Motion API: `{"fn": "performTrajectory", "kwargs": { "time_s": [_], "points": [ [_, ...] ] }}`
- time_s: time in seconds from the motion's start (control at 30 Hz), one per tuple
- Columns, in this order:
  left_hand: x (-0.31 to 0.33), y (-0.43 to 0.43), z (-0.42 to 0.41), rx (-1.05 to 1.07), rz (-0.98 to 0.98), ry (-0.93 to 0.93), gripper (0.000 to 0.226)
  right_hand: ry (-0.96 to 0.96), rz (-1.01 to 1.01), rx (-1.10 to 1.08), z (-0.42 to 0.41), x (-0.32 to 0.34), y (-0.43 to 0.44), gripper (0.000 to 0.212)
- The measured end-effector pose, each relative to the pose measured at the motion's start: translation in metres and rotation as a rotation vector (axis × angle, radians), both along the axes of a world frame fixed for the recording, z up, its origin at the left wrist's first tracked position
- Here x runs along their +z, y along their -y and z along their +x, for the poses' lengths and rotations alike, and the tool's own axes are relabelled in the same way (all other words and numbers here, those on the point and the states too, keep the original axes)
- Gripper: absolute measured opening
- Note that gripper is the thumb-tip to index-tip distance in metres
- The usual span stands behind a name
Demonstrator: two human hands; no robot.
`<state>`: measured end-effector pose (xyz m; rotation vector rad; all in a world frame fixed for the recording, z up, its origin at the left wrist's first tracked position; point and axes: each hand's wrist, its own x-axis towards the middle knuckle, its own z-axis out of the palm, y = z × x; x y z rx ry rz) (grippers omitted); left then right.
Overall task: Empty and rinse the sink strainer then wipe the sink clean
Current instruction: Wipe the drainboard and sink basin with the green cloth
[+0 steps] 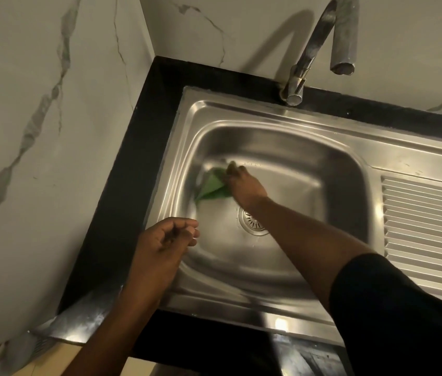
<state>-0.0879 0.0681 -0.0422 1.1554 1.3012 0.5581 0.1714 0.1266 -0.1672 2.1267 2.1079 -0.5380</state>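
A steel sink [290, 147] is set in a black counter. My right hand [244, 185] reaches into the basin and presses a green cloth [213, 187] against its far left floor; hand and cloth are motion-blurred. The round strainer [252, 222] sits in the drain, partly hidden by my right forearm. My left hand [164, 240] hovers over the sink's left rim with fingers loosely curled and nothing in it.
A chrome tap [320, 47] arches over the back rim of the sink. A ribbed draining board [428, 229] lies to the right. Marble walls close in the left and back. The black counter edge [143, 142] runs along the left.
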Motion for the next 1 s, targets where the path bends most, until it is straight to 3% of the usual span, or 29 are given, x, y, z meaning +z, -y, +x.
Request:
{"fn": "performTrajectory", "kwargs": {
  "time_s": [0.3,0.4,0.53,0.77,0.87,1.0],
  "points": [
    [0.005,0.015,0.007,-0.029,-0.017,-0.003,0.019,0.322,-0.168,-0.376,0.111,0.004,0.068,0.044],
    [0.009,0.017,0.012,-0.052,-0.01,-0.003,0.017,0.318,-0.208,-0.493,0.128,0.012,0.098,0.039],
    [0.015,0.019,0.024,-0.085,0.001,0.013,0.018,0.065,-0.222,-0.687,0.128,0.035,0.116,0.041],
    [0.029,0.02,0.047,-0.196,0.003,0.064,0.018,-0.574,0.061,-1.046,0.089,0.098,0.143,0.04],
    [0.039,0.021,0.06,-0.235,0.006,0.09,0.018,-0.91,0.236,-1.092,0.065,0.133,0.168,0.044],
    [0.054,0.024,0.074,-0.282,0.055,0.091,0.016,-1.048,0.391,-1.015,0.043,0.171,0.204,0.038]
  ]
}}
